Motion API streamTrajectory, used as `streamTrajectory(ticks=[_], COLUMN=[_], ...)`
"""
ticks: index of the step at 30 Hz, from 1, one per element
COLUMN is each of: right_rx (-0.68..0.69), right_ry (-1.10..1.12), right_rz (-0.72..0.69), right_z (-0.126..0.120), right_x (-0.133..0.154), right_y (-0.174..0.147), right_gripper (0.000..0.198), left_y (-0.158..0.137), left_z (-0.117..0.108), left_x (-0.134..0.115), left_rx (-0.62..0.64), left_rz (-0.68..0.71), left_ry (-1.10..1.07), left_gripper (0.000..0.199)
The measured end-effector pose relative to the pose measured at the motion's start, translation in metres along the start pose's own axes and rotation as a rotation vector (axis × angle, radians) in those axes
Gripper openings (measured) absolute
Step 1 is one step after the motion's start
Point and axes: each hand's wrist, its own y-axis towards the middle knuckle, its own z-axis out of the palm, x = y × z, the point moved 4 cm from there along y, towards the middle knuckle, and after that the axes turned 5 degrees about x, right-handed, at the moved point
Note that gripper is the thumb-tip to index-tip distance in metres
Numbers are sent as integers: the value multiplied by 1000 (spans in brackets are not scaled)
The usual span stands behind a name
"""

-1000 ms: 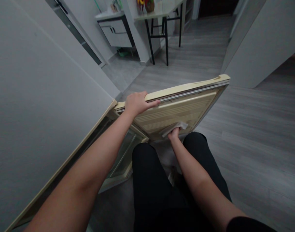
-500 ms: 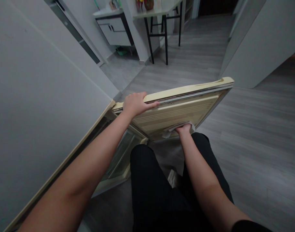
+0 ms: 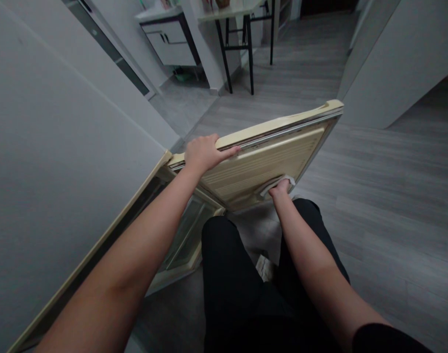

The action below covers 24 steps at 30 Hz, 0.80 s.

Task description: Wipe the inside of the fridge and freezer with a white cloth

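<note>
A cream fridge door (image 3: 262, 164) stands swung out from the fridge cabinet (image 3: 165, 156), its ribbed inner face toward me. My left hand (image 3: 204, 153) grips the door's top edge close to the hinge side, thumb lying along the inner side over the door seal. Lower on the inner face, my right hand (image 3: 282, 187) presses a pale cloth (image 3: 265, 189) against the panel. The right fingers are partly hidden by the cloth. Inside the fridge, a glass shelf or clear drawer front (image 3: 187, 230) shows dimly beneath my left forearm.
My knees (image 3: 224, 245) are just below the door. A pale patterned object (image 3: 265, 268) lies on the floor between my legs. Farther off stand a black-legged table (image 3: 250, 59), a white cabinet (image 3: 170, 41) and a white wall or panel (image 3: 404, 63) at right.
The door's free end has swung slightly away from me. My right hand and the cloth have shifted a little up the panel; the cloth looks more gathered. My left hand keeps its hold.
</note>
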Motion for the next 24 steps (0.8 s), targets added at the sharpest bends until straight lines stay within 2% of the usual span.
streamTrajectory(ticks=[3, 9, 14, 20, 24], right_rx=[21, -9, -16, -97, -74], right_ry=[55, 63, 66, 229, 205], right_rz=[82, 66, 64, 98, 53], right_z=[-1, -5, -6, -7, -11], right_x=[-7, -10, -14, -18, -18], right_y=[1, 3, 3, 3, 7], right_gripper=[52, 53, 54, 42, 50], left_y=[0, 0, 0, -3, -4], left_z=[0, -1, -2, -4, -4], left_x=[0, 0, -1, -3, -3], left_rx=[1, -4, -9, -20, -20], left_rz=[-3, -1, -1, 20, 14], left_ry=[1, -2, 7, 41, 58], left_gripper=[86, 79, 82, 86, 87])
